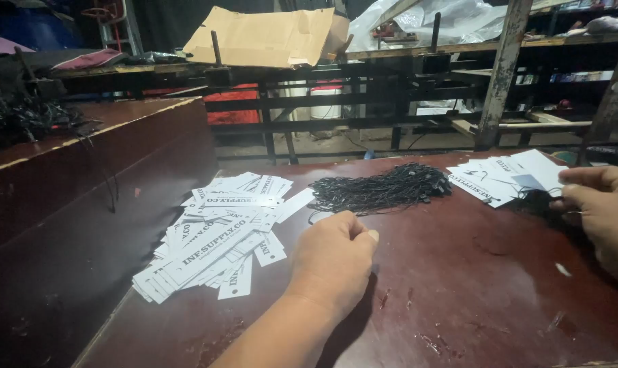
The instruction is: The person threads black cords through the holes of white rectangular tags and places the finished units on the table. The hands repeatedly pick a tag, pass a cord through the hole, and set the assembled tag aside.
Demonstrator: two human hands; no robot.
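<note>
the left hand (336,255) is resting on the dark red counter (459,286), fingers curled loosely, seeming to pinch a thin black string, though that is too fine to tell for sure. it is sitting between the heap of white paper tags (217,235) and the bundle of black strings (380,189), both within easy reach. the right hand (598,204) is closing on a white tag with dark string at the smaller stack of tags (506,176).
</note>
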